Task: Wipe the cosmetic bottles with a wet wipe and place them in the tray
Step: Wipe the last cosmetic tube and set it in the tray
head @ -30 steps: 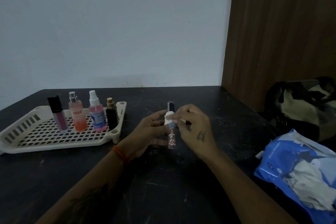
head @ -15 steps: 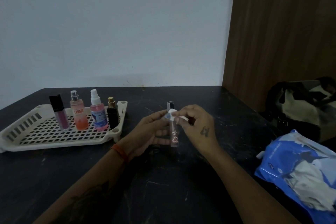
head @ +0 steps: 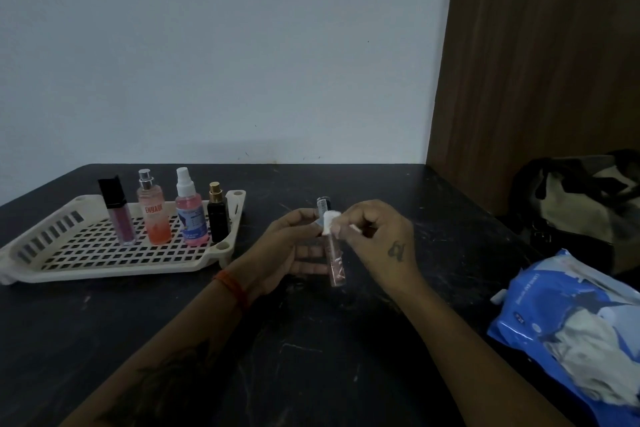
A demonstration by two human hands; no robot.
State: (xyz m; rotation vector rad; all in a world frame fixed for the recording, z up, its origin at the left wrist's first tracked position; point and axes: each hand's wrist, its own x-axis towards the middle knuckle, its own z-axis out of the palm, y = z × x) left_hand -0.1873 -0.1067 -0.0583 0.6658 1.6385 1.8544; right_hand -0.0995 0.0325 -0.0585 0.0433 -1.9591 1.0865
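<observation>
Four bottles are stood upright in a row along the right end of the cream tray (head: 48, 264), which is set near the table's (head: 311, 357) left edge: a dark-capped lip gloss (head: 117, 215), a peach spray bottle (head: 154, 210), a pink spray bottle (head: 190, 210) and a black bottle (head: 218, 215). A fifth, slim clear bottle (head: 334, 260) is held upright above the middle of the table. It is gripped by the left hand (head: 287, 250), fingers closed round it from behind. A white wet wipe (head: 329, 220) is pinched against its upper part by the right hand (head: 377, 236). A blue wipe packet (head: 571, 329) is laid at the right edge.
</observation>
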